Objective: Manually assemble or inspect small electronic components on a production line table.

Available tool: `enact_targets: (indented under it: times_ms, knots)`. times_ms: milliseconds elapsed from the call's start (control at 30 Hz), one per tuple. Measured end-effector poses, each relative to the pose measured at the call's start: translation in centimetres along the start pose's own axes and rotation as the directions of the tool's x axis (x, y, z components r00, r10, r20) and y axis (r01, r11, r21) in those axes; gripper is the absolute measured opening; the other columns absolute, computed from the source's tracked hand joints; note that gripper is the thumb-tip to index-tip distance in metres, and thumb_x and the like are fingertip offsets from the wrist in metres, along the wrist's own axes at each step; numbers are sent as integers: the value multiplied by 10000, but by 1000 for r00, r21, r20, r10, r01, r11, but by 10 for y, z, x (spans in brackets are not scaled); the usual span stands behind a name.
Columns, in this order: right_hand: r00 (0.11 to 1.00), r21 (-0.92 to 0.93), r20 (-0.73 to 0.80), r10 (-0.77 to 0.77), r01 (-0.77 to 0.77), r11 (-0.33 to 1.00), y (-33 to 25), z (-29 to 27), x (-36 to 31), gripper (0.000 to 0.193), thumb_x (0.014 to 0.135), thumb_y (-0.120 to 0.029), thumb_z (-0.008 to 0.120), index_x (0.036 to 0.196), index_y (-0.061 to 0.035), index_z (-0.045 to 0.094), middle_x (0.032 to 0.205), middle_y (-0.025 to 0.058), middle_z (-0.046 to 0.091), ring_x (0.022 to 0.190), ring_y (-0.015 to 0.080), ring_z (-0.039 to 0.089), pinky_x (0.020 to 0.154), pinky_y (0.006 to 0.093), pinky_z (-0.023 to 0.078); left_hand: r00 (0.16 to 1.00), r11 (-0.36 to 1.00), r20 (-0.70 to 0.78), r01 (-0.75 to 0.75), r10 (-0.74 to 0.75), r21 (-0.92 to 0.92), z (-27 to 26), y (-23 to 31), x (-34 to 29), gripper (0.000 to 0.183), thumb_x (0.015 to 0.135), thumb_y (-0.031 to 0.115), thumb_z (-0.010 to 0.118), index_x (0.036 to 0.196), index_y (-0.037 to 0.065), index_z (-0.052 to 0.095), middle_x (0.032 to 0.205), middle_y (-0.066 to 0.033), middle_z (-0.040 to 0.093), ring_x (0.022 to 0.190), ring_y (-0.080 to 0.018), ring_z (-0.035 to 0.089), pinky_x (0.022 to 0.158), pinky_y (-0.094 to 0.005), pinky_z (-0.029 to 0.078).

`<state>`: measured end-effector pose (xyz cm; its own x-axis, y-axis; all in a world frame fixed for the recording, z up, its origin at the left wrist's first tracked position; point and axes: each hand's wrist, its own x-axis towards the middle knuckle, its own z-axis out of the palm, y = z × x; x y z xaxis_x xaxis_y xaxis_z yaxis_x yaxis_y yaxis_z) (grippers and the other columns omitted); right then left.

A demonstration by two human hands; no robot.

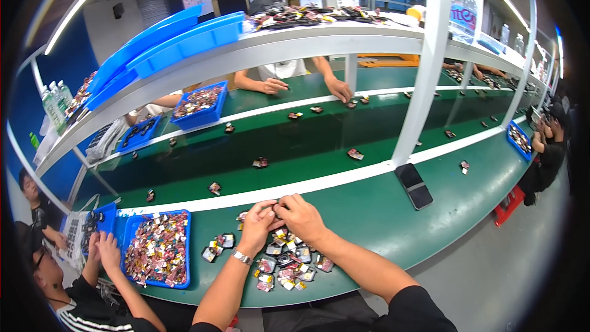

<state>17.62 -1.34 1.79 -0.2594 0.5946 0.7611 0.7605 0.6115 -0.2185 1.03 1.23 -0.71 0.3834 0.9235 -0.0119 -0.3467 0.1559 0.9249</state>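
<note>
My left hand, with a metal watch on its wrist, meets my right hand above the near edge of the green bench. The fingers of both are closed in a pinch around something small and dark, mostly hidden by the fingertips. Right below them lies a loose pile of small electronic assemblies, dark-cased with pink, silver and yellow parts. A smaller cluster of the same assemblies sits left of my left wrist.
Left of me stands a blue bin heaped with small pink-and-white parts, beside a co-worker's hands. A black phone lies by a white post. Spaced assemblies lie along the dark green conveyor; across it, another person's hands handle parts. Overhead runs a shelf.
</note>
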Motion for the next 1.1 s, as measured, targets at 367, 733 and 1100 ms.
enact_targets:
  times_ms: [367, 733, 1100]
  knots:
    - [994, 32, 73, 82, -85, 996, -7, 3, -2, 286, 785, -155, 680, 1044, -35, 660, 1158, 137, 605, 928, 278, 610, 815, 389, 509, 1000, 1000, 3, -8, 8, -8, -5, 2, 0, 273, 996, 61, 504, 1263, 13, 481, 1155, -110, 639, 1004, -198, 655, 862, -350, 580]
    - [820, -232, 286, 495, -442, 866, 129, 55, 62, 496, 769, -212, 722, 1209, -33, 576, 1033, 174, 664, 947, 361, 621, 866, 432, 510, 938, 883, -155, -222, 309, 413, -10, -2, 6, 225, 962, 63, 527, 1158, -31, 582, 1060, -136, 683, 865, -166, 681, 697, -266, 570]
    - [747, -48, 493, 446, -488, 871, 141, 100, 118, 726, 661, -190, 853, 1275, 2, 519, 1052, 152, 681, 1031, 349, 626, 906, 423, 503, 885, 653, -57, -297, 463, 696, -3, 10, 1, 126, 907, 42, 586, 995, -12, 658, 838, -75, 711, 642, -95, 638, 584, -225, 508]
